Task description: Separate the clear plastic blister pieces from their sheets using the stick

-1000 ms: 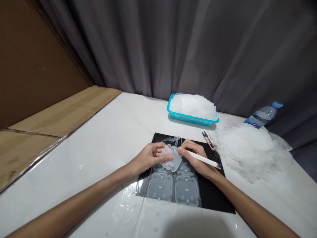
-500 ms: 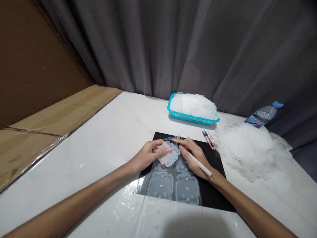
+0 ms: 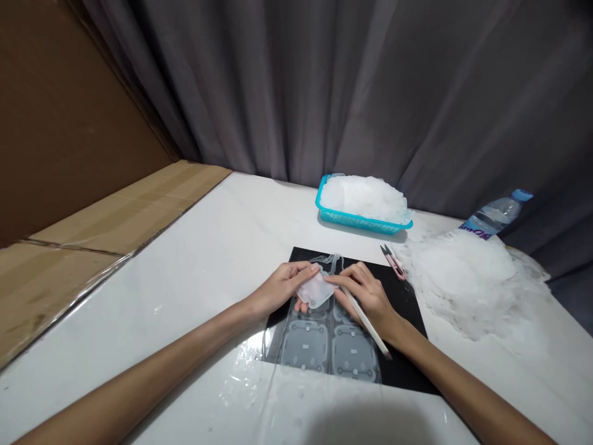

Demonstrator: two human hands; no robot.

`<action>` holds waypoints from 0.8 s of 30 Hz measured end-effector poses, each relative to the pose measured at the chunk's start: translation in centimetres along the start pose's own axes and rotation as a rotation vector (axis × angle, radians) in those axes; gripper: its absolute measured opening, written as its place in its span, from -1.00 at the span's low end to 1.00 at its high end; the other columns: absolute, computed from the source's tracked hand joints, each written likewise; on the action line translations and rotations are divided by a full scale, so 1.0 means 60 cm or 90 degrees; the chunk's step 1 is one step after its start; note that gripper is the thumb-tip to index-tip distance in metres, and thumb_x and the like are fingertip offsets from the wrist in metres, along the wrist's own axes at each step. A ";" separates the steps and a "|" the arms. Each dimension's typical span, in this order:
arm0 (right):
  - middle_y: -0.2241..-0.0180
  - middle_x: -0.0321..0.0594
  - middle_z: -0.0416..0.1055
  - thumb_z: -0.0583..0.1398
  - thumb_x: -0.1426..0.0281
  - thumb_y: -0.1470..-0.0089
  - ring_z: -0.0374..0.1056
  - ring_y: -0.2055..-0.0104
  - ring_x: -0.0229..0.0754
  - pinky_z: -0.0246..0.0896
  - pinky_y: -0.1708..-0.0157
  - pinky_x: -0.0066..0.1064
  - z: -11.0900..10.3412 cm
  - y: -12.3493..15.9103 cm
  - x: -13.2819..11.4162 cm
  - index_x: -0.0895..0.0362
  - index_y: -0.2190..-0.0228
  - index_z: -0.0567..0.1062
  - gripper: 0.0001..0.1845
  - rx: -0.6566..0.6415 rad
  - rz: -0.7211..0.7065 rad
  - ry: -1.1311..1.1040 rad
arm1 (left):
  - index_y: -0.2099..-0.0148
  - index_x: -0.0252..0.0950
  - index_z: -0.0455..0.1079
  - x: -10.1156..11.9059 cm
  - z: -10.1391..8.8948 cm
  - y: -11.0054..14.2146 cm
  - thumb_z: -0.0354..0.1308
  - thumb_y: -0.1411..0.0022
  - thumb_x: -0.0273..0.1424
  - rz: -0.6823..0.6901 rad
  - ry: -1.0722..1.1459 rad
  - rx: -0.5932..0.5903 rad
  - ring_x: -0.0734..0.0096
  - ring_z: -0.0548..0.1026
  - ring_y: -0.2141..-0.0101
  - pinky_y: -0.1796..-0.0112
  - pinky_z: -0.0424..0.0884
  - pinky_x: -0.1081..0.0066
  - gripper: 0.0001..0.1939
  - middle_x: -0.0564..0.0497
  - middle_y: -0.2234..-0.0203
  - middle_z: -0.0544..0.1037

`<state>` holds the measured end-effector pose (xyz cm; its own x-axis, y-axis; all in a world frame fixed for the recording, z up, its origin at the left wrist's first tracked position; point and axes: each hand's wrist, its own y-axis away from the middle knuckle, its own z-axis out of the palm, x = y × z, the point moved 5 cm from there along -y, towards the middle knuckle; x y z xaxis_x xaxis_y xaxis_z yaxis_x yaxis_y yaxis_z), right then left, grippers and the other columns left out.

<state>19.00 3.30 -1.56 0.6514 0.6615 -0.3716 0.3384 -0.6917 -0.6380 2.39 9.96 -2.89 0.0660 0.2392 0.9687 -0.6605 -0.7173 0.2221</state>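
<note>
My left hand (image 3: 288,283) pinches a small translucent plastic piece (image 3: 317,294) with rounded corners, thumb on top and fingertips showing beneath. At its right edge are the fingers of my right hand (image 3: 365,295), closed round a slim white stick-like tool (image 3: 369,326). The tool slants down to the right below the hand; its end has a dark reddish mark, while the other end is hidden by the fingers. Below both hands lies a translucent moulded sheet (image 3: 304,347) with squarish panels, on a black mat (image 3: 403,364). Thin plastic strips (image 3: 334,262) rise just behind the held piece.
A turquoise basket (image 3: 370,228) heaped with white translucent pieces stands at the back. Pink-handled thread snips (image 3: 393,262) lie by the mat, beside a pile of translucent plastic (image 3: 463,272). Behind it a water bottle (image 3: 495,213) leans. Cardboard (image 3: 115,216) borders the left.
The plastic piece has turned and tilted in my left hand. My right fingers have shifted to its right edge, and the white tool now points more steeply downward.
</note>
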 end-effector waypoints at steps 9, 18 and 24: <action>0.40 -0.26 0.35 0.17 0.39 -0.37 0.31 0.29 -0.16 0.21 0.23 -0.30 -0.022 -0.010 0.016 0.07 0.40 0.44 -0.77 0.123 0.178 -0.150 | 0.07 -0.35 0.57 -0.003 0.019 0.010 -0.24 -0.44 0.24 0.053 -0.085 -0.089 0.31 0.54 0.35 0.30 0.46 0.38 -0.18 -0.18 0.27 0.65; 0.40 -0.28 0.34 0.18 0.37 -0.36 0.30 0.29 -0.19 0.17 0.24 -0.33 -0.024 -0.010 0.022 0.08 0.40 0.47 -0.76 0.119 0.212 -0.205 | 0.11 -0.25 0.51 0.028 0.024 0.035 0.14 -0.44 -0.06 0.181 -0.299 0.058 0.34 0.47 0.27 0.47 0.39 0.52 -0.65 -0.03 0.20 0.47; 0.40 -0.29 0.33 0.18 0.33 -0.37 0.29 0.31 -0.21 0.17 0.25 -0.35 -0.025 -0.010 0.023 0.09 0.42 0.47 -0.73 0.113 0.235 -0.235 | 0.10 -0.30 0.49 0.019 0.028 0.028 0.17 -0.43 -0.09 0.095 -0.169 0.011 0.48 0.38 0.47 0.51 0.29 0.51 -0.65 0.07 0.43 0.47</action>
<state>20.71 4.22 -0.68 0.4127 0.4639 -0.7839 -0.0084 -0.8586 -0.5126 2.64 7.93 -1.24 0.1630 -0.0479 0.9855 -0.6655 -0.7427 0.0740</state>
